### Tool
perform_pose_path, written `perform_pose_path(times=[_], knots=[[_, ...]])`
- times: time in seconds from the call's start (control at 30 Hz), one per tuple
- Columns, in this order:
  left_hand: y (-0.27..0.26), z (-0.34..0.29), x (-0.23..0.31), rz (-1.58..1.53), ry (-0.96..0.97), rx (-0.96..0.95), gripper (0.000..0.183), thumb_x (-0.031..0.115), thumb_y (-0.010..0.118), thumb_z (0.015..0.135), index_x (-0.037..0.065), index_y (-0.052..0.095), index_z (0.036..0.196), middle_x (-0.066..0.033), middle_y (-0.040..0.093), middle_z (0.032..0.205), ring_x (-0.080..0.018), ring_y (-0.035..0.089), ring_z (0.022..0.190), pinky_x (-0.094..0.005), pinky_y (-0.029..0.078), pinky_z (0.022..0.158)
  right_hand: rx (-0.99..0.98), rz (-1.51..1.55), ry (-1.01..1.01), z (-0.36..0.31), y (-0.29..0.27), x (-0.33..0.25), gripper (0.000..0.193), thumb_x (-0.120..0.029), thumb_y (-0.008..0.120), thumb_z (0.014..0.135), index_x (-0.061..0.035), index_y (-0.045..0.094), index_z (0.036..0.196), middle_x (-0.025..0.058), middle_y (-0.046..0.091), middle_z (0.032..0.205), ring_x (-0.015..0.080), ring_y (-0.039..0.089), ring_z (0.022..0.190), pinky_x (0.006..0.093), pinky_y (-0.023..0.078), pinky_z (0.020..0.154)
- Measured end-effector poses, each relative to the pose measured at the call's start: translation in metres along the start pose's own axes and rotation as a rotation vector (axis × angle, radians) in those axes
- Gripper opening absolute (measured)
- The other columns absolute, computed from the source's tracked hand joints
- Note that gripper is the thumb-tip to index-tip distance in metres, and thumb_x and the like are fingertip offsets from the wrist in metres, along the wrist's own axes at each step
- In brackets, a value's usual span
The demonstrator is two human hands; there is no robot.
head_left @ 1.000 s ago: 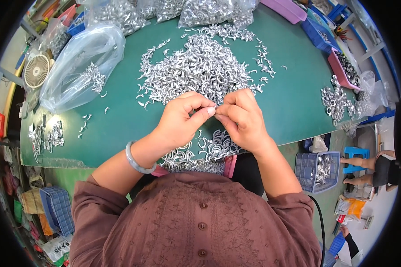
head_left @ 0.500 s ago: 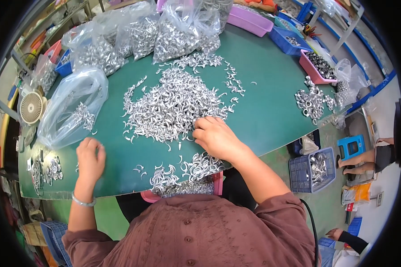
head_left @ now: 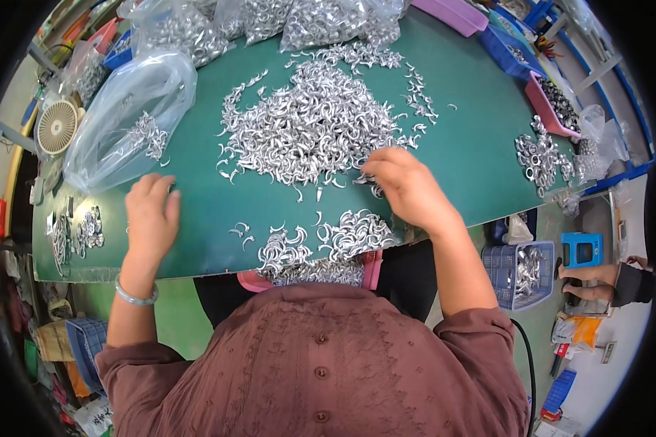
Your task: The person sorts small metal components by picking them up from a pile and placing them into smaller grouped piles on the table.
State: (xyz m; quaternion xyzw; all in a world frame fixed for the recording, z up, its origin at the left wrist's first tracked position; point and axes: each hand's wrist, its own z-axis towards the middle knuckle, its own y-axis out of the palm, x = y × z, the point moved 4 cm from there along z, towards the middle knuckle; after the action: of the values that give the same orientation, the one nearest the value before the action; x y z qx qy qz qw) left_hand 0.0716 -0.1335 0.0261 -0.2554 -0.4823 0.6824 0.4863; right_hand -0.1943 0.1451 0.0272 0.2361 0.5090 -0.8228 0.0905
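Observation:
A large heap of small silvery crescent-shaped metal pieces lies on the green table. At the heap's near right edge is my right hand, its fingers curled down over a few crescent pieces; the palm side is hidden. My left hand hovers by the table's near left part, thumb and fingers apart, with no piece clearly visible in it. Between me and the heap, smaller clusters of crescent pieces sit at the table's edge. Just below that edge, a pink tray holds many more.
A clear plastic bag with some pieces lies open at left, near a fan. Full bags of metal rings line the far side. At right are loose rings, a pink bin and a blue bin.
My right hand has moved right and toward me, and a few crescent pieces now lie apart from the heap under its fingers. My left hand's fingers have spread. The view has shifted.

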Motion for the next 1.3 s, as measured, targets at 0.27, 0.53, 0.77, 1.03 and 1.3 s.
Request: perform_pose_path(times=[0.27,0.53,0.77,1.03,1.3], knots=[[0.026,0.016,0.139,-0.454,0.382,-0.281,0.041,0.009,0.062,0.085,0.006,0.059,0.126,-0.0142,0.056,0.113,-0.0325,0.053,0.104,-0.0440,0.039,0.093,-0.050,-0.133,0.082,-0.029,-0.002,-0.009,0.028,0.003,0.065,0.079,-0.0030,0.068,0.106,0.0128,0.059,0.107,0.0327,0.056,0.097,0.0397,0.047,0.083],[0.045,0.024,0.160,-0.437,0.446,-0.274,0.034,0.009,0.065,0.081,0.007,0.066,0.116,-0.0111,0.055,0.106,-0.0292,0.051,0.098,-0.0398,0.038,0.089,-0.014,-0.110,0.126,-0.030,-0.002,-0.019,0.027,-0.003,0.067,0.077,-0.0087,0.071,0.103,0.0140,0.058,0.117,0.0352,0.053,0.109,0.0431,0.043,0.094],[0.040,0.021,0.152,-0.494,0.447,-0.309,0.033,0.007,0.065,0.080,0.008,0.067,0.113,-0.0101,0.055,0.105,-0.0281,0.052,0.098,-0.0392,0.038,0.087,-0.087,-0.176,0.010,-0.019,0.007,-0.023,0.033,-0.007,0.069,0.076,-0.0085,0.069,0.109,0.0149,0.054,0.130,0.0389,0.045,0.122,0.0483,0.038,0.101],[0.043,0.024,0.155,-0.459,0.409,-0.219,0.034,0.006,0.065,0.080,0.007,0.067,0.114,-0.0104,0.055,0.105,-0.0282,0.052,0.099,-0.0404,0.038,0.088,-0.089,-0.160,0.018,-0.014,0.017,-0.031,0.027,-0.005,0.070,0.076,-0.0110,0.072,0.102,0.0132,0.054,0.132,0.0393,0.045,0.122,0.0487,0.037,0.103],[0.035,0.022,0.143,-0.469,0.322,-0.193,0.033,0.001,0.061,0.080,0.003,0.066,0.113,-0.0101,0.056,0.100,-0.0284,0.053,0.093,-0.0395,0.038,0.085,0.027,-0.203,0.096,-0.005,0.013,-0.018,0.033,-0.006,0.069,0.079,-0.0094,0.068,0.111,0.0133,0.055,0.126,0.0367,0.047,0.121,0.0491,0.038,0.101]])
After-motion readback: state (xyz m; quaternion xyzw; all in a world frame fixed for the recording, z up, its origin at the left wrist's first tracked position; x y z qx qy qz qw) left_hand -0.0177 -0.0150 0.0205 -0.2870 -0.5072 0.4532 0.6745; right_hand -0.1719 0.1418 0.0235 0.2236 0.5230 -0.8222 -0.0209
